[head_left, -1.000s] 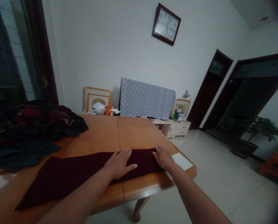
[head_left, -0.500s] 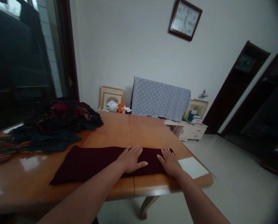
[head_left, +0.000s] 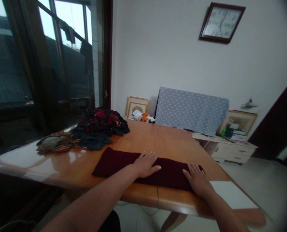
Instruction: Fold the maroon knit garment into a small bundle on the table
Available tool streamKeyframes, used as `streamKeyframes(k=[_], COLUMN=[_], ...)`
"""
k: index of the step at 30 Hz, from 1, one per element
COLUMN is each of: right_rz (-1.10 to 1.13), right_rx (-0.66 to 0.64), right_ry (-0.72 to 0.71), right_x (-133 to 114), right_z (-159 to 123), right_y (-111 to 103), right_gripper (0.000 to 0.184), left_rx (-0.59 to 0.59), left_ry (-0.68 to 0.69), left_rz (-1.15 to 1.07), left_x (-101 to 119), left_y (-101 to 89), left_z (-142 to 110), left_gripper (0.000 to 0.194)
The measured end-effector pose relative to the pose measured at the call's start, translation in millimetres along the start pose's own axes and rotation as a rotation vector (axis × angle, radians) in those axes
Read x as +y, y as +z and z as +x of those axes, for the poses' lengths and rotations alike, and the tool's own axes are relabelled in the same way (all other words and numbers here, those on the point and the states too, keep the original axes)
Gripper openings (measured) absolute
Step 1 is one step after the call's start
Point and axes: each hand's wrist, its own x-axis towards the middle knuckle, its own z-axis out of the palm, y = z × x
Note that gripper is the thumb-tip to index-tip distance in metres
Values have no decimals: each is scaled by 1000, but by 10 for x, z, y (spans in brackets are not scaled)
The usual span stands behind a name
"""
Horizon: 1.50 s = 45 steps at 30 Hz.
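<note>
Swung left since the earlier frames, the head-worn view now takes in a tall glazed window (head_left: 66, 42) with garments hanging beyond it. A folded maroon cloth (head_left: 112, 161) lies lengthwise along the near edge of a polished wooden surface (head_left: 172, 141). Both hands rest flat on the fabric, fingers spread, well apart and pinching nothing: the left hand (head_left: 145, 165) near the cloth's middle, the right hand (head_left: 198, 180) at its right end, just beside a white sheet (head_left: 231, 194). A heap of dark patterned clothing (head_left: 97, 129) and a striped cloth (head_left: 55, 142) lie to the left. Beyond, a polka-dot cover (head_left: 191, 111) stands against the wall beneath a square wall clock (head_left: 221, 22).
</note>
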Motion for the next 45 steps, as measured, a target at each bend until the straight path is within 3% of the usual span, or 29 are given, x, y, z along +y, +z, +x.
streamKeyframes(k=[3, 6, 9, 12, 20, 26, 32, 42, 45], right_rz=[9, 19, 24, 24, 28, 53, 61, 112, 96], right_rx=[9, 10, 3, -18, -43, -70, -108, -179, -144], right_ry=[-5, 13, 19, 19, 25, 49, 55, 47, 66], right_x=[10, 2, -7, -12, -39, -122, -171, -157, -176], right_z=[11, 25, 36, 38, 26, 4, -5, 55, 64], right_y=[17, 4, -19, -42, -100, -222, -322, -476, -514], right_gripper=[76, 78, 79, 80, 78, 79, 79, 76, 77], left_rx=[46, 53, 10, -19, -71, 26, 17, 31, 44], left_ry=[-43, -178, -290, -318, -357, -283, -288, -286, -283], left_rz=[39, 90, 111, 116, 115, 137, 103, 85, 70], left_x=[-206, -454, -651, -729, -661, -521, -584, -581, -603], left_y=[-127, -205, -195, -143, -181, -153, -31, -24, 3], left_z=[-263, -462, -560, -572, -514, -538, -547, -537, -534], left_gripper=[71, 72, 78, 85, 90, 83, 84, 88, 88])
